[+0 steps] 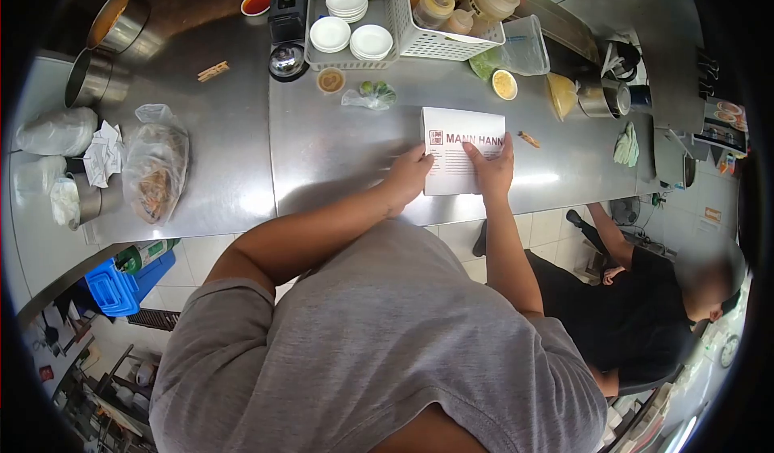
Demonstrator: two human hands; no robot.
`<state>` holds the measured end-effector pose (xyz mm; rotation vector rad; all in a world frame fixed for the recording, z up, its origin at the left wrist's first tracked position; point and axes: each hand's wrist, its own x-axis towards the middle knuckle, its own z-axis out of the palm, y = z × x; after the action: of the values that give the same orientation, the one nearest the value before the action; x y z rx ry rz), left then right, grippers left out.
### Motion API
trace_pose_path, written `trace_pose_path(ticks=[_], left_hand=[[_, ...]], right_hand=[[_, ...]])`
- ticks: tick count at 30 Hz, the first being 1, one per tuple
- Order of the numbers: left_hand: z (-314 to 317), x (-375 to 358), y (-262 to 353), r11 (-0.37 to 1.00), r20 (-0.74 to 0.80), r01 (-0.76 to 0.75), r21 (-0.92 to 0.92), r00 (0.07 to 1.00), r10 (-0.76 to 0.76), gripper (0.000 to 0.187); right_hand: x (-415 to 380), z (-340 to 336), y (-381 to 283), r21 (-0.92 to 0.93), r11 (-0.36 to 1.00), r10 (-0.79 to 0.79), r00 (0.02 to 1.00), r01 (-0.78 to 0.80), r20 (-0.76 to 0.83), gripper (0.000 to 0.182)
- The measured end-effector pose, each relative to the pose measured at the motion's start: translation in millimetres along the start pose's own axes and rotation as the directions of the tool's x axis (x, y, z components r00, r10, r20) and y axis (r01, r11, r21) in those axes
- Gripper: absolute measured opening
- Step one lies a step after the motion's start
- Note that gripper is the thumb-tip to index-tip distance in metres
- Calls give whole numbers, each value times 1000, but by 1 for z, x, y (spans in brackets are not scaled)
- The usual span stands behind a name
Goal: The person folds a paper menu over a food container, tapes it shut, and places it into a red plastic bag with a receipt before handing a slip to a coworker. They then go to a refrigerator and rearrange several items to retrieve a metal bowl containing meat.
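A white takeaway box (451,175) printed with "MANN HANN" and lines of small text is held upright over the steel counter near its front edge. My left hand (409,172) is closed on the box's left edge. On the other side, my right hand (493,168) grips it with the thumb across the printed face and the fingers around the right edge. The back of the box is hidden. Beyond it on the counter lies a small clear bag with green pieces (372,94), beside a small tub of brown sauce (330,81).
A basket of small white dishes (348,64) and a white basket of sauce bottles (439,43) stand at the back. On the left are a filled plastic bag (157,167) and metal pots (87,78). A person in black (621,308) is close by on the right.
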<state>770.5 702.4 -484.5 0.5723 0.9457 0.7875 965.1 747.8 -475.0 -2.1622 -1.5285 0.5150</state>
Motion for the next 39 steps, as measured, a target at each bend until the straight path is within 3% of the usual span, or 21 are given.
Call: trace_pose_path(ticks=[2,5,8,12,14,15,16,17,18,19,20,22,23,24,25,28,29,31,35,37,39], left_hand=[[-3,11,-9,972,19,-28,234,1000,24,47],[14,-8,6,941,-57,-81,328,993,105,48],[1,-5,-1,994,-2,-27,107,1000,27,51],[-7,-8,-8,992,-109,81,101,992,-70,56],[-17,-10,8,974,204,32,225,976,-79,61],[-19,-26,55,959,121,171,225,972,-202,61],[-36,-10,51,914,-52,-238,329,962,269,61],[-68,9,60,779,-197,-335,530,845,497,58],[-104,19,96,561,-211,-439,702,625,752,50],[-119,14,138,491,-382,-380,784,328,864,42],[-155,20,169,426,-403,-328,843,138,905,36],[-217,43,205,694,-679,-203,690,151,719,36],[-228,47,219,829,-758,-206,520,335,559,39],[-234,51,231,928,-778,-168,332,508,370,41],[-237,61,232,949,-742,-172,266,592,315,45],[-250,81,234,985,-675,4,173,728,116,33],[-256,83,228,985,-675,3,173,729,117,33],[-236,56,217,973,-627,-202,113,745,228,23],[-227,37,182,959,-577,-281,46,776,255,18],[-231,43,173,922,-620,-286,263,682,388,16],[-234,50,174,926,-668,-203,317,646,370,16]], right_hand=[[2,1,6,-34,999,-29,999,29,-24,105],[4,3,11,-41,998,-38,999,36,-32,105],[-2,-5,-7,-37,999,18,999,-17,28,100],[0,0,4,-74,997,-29,999,26,-27,105],[0,0,5,-47,998,-47,998,45,-39,102],[1,1,5,-48,997,-59,997,57,-48,101],[1,2,7,-41,997,-73,996,70,-57,100],[3,4,12,22,998,-65,997,66,-37,100],[4,5,13,20,998,-66,997,67,-33,100],[1,3,7,-2,998,-62,997,62,-41,99],[-1,0,1,-30,998,-58,997,57,-50,99],[-2,-2,-2,-29,998,-51,998,50,-42,98],[-3,-3,-3,-43,999,-35,999,34,-34,98],[-4,-4,-4,-35,999,-42,998,41,-39,98],[-4,-5,-6,-35,999,-34,999,33,-35,99],[-5,-4,-6,-46,999,-24,999,22,-32,101],[-4,-4,-5,-58,998,-20,999,18,-36,101],[-5,-6,-6,-55,998,-22,999,20,-39,101],[-5,-5,-7,-69,998,-14,999,11,-36,101],[-6,-4,-5,-68,998,-18,999,15,-37,101],[-5,-3,-4,-65,998,-28,999,26,-39,101]])
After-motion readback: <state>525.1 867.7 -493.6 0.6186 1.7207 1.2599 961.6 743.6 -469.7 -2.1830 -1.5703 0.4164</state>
